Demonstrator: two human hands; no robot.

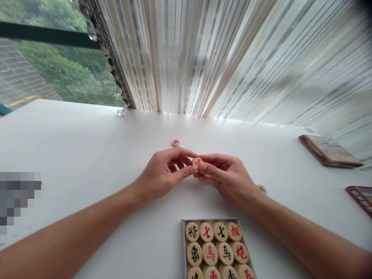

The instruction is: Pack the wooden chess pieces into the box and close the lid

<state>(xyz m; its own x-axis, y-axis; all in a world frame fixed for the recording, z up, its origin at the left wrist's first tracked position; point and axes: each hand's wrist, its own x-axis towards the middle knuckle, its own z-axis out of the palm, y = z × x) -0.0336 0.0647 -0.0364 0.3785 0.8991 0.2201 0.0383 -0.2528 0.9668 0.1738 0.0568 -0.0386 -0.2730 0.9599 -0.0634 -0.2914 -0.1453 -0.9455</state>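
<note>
A round wooden Chinese chess piece (197, 163) with a red character is held up between both hands over the white table. My left hand (164, 172) pinches its left side with thumb and fingers. From the right, my right hand (228, 174) pinches the same piece. Just beyond my left hand lies another piece (175, 143) with a red character. A piece with a dark character (262, 189) is partly hidden behind my right wrist. Below the hands, a box (183, 240) contains rows of pieces with red and black characters; its near end is cut off by the frame.
Two flat brown-edged items, one (329, 151) at the far right and another (362, 197) nearer, lie on the white table (95, 151). Striped curtains (186, 58) hang along its far edge. A small clear glass-like object (122, 112) rests by the window.
</note>
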